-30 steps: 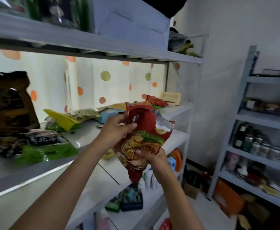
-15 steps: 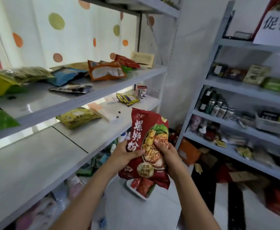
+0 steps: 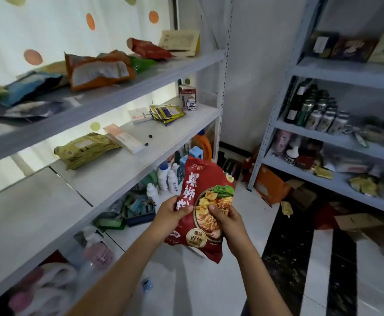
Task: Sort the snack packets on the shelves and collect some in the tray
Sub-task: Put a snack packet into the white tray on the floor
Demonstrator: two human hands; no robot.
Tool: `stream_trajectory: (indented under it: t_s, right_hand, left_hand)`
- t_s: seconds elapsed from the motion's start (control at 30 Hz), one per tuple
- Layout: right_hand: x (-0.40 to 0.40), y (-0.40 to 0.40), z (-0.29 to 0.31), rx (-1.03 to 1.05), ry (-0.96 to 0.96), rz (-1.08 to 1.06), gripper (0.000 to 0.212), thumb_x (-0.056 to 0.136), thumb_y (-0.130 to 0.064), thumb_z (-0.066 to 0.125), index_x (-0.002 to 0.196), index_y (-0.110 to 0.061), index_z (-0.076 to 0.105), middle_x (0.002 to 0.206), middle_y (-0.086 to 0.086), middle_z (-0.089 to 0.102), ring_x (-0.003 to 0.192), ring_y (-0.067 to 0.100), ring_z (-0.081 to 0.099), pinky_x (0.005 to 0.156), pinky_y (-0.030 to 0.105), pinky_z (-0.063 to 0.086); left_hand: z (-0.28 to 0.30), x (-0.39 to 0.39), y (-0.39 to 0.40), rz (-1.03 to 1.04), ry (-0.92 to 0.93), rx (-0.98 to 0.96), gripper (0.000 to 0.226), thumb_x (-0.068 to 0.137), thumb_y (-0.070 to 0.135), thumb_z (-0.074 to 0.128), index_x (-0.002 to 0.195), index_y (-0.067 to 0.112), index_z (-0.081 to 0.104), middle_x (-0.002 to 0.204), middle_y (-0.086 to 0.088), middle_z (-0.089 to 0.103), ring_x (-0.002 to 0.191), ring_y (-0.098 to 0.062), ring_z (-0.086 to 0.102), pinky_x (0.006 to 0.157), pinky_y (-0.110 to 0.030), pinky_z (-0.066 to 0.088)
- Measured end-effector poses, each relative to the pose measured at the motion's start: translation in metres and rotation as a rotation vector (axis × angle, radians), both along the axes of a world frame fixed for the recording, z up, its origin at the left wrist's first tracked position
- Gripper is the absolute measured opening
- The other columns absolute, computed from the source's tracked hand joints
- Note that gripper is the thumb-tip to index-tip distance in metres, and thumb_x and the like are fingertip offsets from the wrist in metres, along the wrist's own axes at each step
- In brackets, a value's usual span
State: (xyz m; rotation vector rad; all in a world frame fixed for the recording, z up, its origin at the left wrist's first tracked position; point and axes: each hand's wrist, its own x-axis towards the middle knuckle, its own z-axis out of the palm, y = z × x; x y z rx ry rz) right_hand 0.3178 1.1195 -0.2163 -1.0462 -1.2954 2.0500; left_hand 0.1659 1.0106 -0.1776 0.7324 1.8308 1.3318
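Both hands hold a red noodle packet [image 3: 205, 197] upright above the floor, in front of the left shelving. My left hand [image 3: 171, 215] grips its left edge with the thumb on the front. My right hand [image 3: 226, 221] grips its right side, thumb over the printed bowl. A white tray edge [image 3: 192, 249] peeks out just below the packet, mostly hidden by it. On the upper left shelf [image 3: 140, 80] lie an orange packet [image 3: 97, 70], a blue packet [image 3: 30, 86], a red packet [image 3: 148, 49] and a beige packet [image 3: 179, 42].
The middle shelf [image 3: 127, 165] carries a yellow-green packet [image 3: 84, 149], flat boxes [image 3: 123, 137], small sachets [image 3: 166, 111] and a carton [image 3: 188, 96]. Bottles [image 3: 167, 176] stand on the lowest level. A grey rack [image 3: 336, 133] with jars and an orange box [image 3: 269, 187] are to the right.
The packet has come down from the upper shelf level to below the middle shelf, held in both hands throughout. My view has tilted down towards the floor.
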Motion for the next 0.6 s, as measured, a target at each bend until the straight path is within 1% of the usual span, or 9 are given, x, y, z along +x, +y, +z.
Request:
stream_trajectory:
  t_s: [0.03,0.13,0.2,0.3,0.37,0.43,0.5,0.53,0.6]
  right_hand:
    - [0.001,0.008,-0.008,-0.018,-0.016,-0.004,0.045,0.079,-0.032,0.08,0.119,-0.019,0.065,0.107,0.005,0.075,0.097,0.026,0.073,0.093,0.049,0.055]
    - [0.002,0.028,-0.031,-0.041,-0.062,-0.003,0.039,0.081,-0.031,0.078,0.117,-0.018,0.067,0.103,0.004,0.076,0.095,0.025,0.073,0.091,0.048,0.056]
    - [-0.002,0.04,-0.046,-0.052,-0.087,-0.006,0.041,0.08,-0.032,0.079,0.117,-0.019,0.067,0.104,0.004,0.076,0.094,0.024,0.073,0.091,0.048,0.056]
    - [-0.015,0.061,-0.069,-0.073,-0.141,-0.027,0.051,0.077,-0.04,0.081,0.12,-0.021,0.064,0.106,0.003,0.075,0.094,0.023,0.073,0.09,0.048,0.057]
    - [-0.027,0.077,-0.084,-0.094,-0.183,-0.05,0.053,0.076,-0.045,0.08,0.121,-0.023,0.062,0.107,0.001,0.074,0.094,0.022,0.073,0.088,0.046,0.058]
    - [-0.043,0.095,-0.105,-0.12,-0.227,-0.083,0.037,0.081,-0.041,0.077,0.111,-0.026,0.061,0.101,-0.003,0.073,0.091,0.02,0.071,0.079,0.038,0.059]
    - [-0.056,0.112,-0.124,-0.179,-0.272,-0.109,0.025,0.085,-0.034,0.073,0.103,-0.029,0.056,0.097,-0.005,0.069,0.09,0.019,0.069,0.071,0.033,0.056]
    - [-0.064,0.124,-0.138,-0.227,-0.308,-0.128,0.027,0.086,-0.032,0.071,0.106,-0.028,0.054,0.1,-0.001,0.069,0.092,0.022,0.068,0.073,0.035,0.056]
    - [-0.078,0.15,-0.172,-0.281,-0.379,-0.159,0.037,0.082,-0.029,0.067,0.116,-0.022,0.053,0.108,0.006,0.069,0.096,0.026,0.068,0.084,0.043,0.057]
  left_hand:
    - [-0.008,0.0,0.009,-0.009,-0.013,-0.029,0.028,0.087,0.027,0.07,0.113,0.017,0.064,0.102,-0.003,0.074,0.086,-0.019,0.073,0.079,-0.035,0.059]
    - [-0.031,-0.001,0.034,-0.012,-0.023,-0.1,0.023,0.093,0.029,0.063,0.114,0.02,0.063,0.1,-0.003,0.074,0.083,-0.018,0.073,0.078,-0.033,0.059]
    - [-0.05,-0.007,0.047,-0.026,-0.029,-0.158,0.024,0.096,0.034,0.057,0.118,0.024,0.061,0.1,0.002,0.073,0.084,-0.015,0.072,0.076,-0.029,0.057]
    - [-0.074,-0.02,0.073,-0.04,-0.032,-0.226,0.03,0.098,0.042,0.05,0.122,0.028,0.059,0.106,0.003,0.07,0.09,-0.014,0.069,0.083,-0.032,0.055]
    - [-0.092,-0.03,0.092,-0.03,-0.059,-0.231,0.028,0.098,0.043,0.049,0.119,0.028,0.061,0.101,0.006,0.071,0.085,-0.01,0.07,0.077,-0.027,0.055]
    - [-0.117,-0.044,0.115,-0.018,-0.108,-0.232,0.025,0.098,0.042,0.051,0.116,0.028,0.062,0.098,0.005,0.072,0.079,-0.007,0.071,0.068,-0.02,0.055]
    - [-0.144,-0.056,0.135,0.006,-0.174,-0.271,0.025,0.097,0.039,0.055,0.116,0.025,0.063,0.103,-0.003,0.074,0.081,-0.016,0.073,0.072,-0.029,0.058]
    - [-0.162,-0.066,0.15,0.002,-0.226,-0.302,0.025,0.096,0.038,0.056,0.116,0.023,0.063,0.103,-0.005,0.074,0.082,-0.021,0.074,0.075,-0.034,0.059]
    - [-0.205,-0.087,0.181,-0.038,-0.307,-0.361,0.025,0.096,0.033,0.058,0.117,0.02,0.064,0.102,-0.007,0.074,0.083,-0.025,0.074,0.078,-0.039,0.059]
